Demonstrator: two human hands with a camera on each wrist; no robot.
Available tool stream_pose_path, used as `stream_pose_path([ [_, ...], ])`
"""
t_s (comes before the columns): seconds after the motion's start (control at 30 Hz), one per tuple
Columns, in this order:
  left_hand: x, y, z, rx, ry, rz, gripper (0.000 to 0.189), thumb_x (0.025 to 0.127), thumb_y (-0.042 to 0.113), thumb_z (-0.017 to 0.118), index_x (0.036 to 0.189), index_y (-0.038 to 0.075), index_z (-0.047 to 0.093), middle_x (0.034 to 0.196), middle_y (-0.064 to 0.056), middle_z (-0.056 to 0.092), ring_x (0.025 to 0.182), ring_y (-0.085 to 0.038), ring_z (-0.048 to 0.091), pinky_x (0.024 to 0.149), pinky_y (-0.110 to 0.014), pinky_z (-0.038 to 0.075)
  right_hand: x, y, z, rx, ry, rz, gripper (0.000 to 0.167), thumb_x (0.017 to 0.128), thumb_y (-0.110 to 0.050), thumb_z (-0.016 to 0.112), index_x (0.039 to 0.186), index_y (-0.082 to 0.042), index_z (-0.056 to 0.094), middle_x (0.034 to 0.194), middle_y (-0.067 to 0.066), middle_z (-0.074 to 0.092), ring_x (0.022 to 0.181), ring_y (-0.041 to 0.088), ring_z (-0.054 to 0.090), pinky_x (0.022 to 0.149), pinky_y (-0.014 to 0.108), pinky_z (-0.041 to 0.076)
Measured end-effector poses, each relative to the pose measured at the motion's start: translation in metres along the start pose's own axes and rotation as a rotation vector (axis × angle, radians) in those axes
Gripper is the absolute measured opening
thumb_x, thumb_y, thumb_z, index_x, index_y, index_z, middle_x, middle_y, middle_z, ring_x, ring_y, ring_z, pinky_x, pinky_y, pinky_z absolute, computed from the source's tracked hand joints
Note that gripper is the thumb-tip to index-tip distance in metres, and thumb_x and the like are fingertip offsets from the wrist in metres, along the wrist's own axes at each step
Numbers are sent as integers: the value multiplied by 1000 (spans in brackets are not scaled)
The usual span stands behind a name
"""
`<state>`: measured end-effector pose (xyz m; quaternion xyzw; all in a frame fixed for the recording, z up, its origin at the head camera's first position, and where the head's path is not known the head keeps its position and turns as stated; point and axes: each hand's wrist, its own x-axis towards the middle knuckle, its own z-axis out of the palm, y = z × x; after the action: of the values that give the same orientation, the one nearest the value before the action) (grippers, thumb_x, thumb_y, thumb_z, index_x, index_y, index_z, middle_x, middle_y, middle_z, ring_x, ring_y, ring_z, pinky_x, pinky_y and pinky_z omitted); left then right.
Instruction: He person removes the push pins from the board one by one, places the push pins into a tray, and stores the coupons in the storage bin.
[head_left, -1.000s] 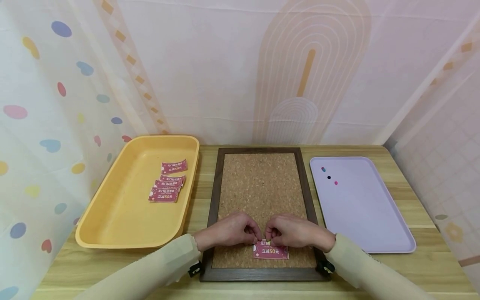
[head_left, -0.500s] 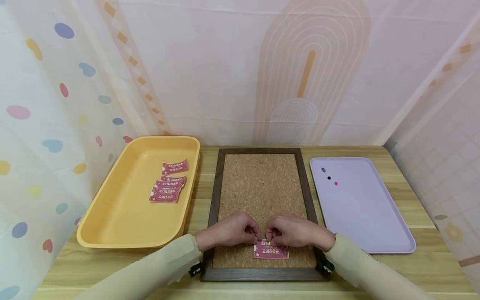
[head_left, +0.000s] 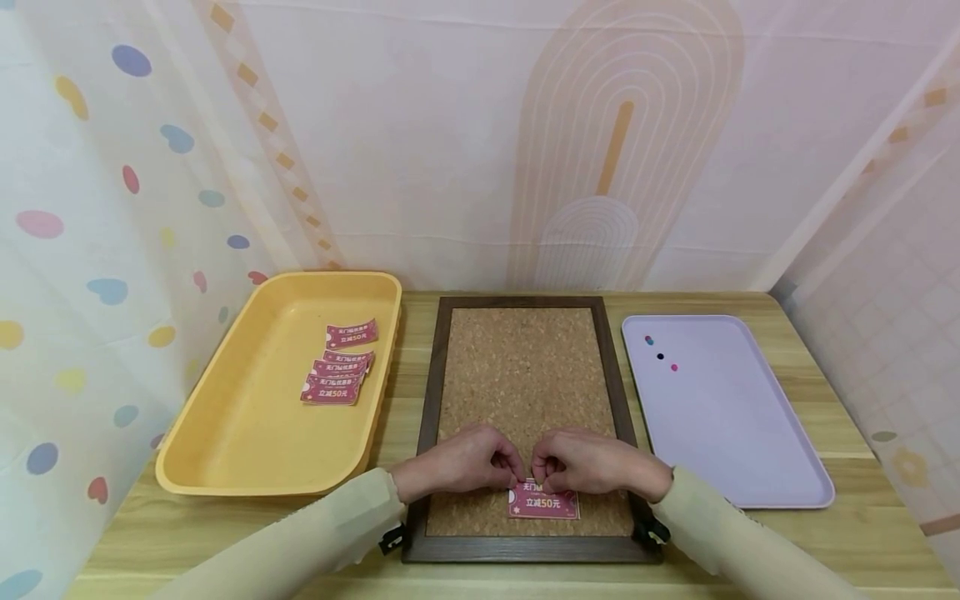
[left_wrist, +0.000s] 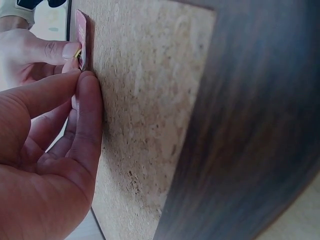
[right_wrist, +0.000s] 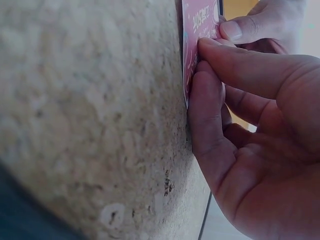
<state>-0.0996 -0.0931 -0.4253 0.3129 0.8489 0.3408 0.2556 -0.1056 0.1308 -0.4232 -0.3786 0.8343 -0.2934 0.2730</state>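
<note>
A pink paper coupon (head_left: 543,504) with white lettering lies at the lower part of a framed corkboard (head_left: 527,375). My left hand (head_left: 471,459) pinches its upper left corner between thumb and forefinger. Beside it, my right hand (head_left: 592,461) has thumb and forefinger together at the coupon's top edge, pinching a small yellow-green pushpin (left_wrist: 77,53). The fingers hide most of that pin, and its tip cannot be seen. In the right wrist view, the coupon (right_wrist: 194,45) lies close along the cork under the fingertips.
To the left, a yellow tray (head_left: 240,400) holds several more pink coupons (head_left: 332,390). On the right stands a lilac tray (head_left: 738,417) with several small coloured pushpins (head_left: 660,357) near its far left corner. A patterned curtain (head_left: 420,150) hangs behind the wooden table (head_left: 795,542).
The head view has shifted very slightly. Both hands keep their places at the coupon's top edge, and the coupon has not visibly moved on the board.
</note>
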Motion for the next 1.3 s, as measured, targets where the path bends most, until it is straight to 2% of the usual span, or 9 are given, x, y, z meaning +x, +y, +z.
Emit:
stream_pose_path([
  [0.33,1,-1,0,4,3,2,15,86,-1,73,89,11,81,77,11,71,66,4,55,62,-19,48,-1,1,0,1,-3,-7,24,90,2,70,76,-17,64,72,-13,54,64,1,47,60,21,39],
  [0.5,1,0,0,-1,2,1,15,86,-2,72,89,10,81,77,10,72,66,4,56,63,-19,48,-3,3,-1,5,-7,-8,24,90,0,72,77,-19,64,77,-13,54,69,1,48,64,22,42],
  [0.8,0,2,0,-4,9,4,14,87,-2,73,89,10,81,78,8,73,67,4,57,63,-20,49,-9,4,-5,120,-8,7,18,92,-1,70,83,-16,66,80,-11,59,71,2,54,68,23,46],
  [1.13,-7,1,2,-26,51,51,11,88,-1,74,91,7,81,85,5,75,74,4,61,70,-20,53,-25,3,-18,73,141,-25,13,98,-8,69,90,-19,67,84,-13,62,75,4,54,70,26,47],
  [1.3,-11,3,0,-30,96,31,9,91,4,75,92,11,81,88,5,76,76,2,60,71,-22,51,-31,4,-22,105,235,-47,9,98,-10,70,92,-16,69,88,-12,67,81,3,60,74,26,52],
])
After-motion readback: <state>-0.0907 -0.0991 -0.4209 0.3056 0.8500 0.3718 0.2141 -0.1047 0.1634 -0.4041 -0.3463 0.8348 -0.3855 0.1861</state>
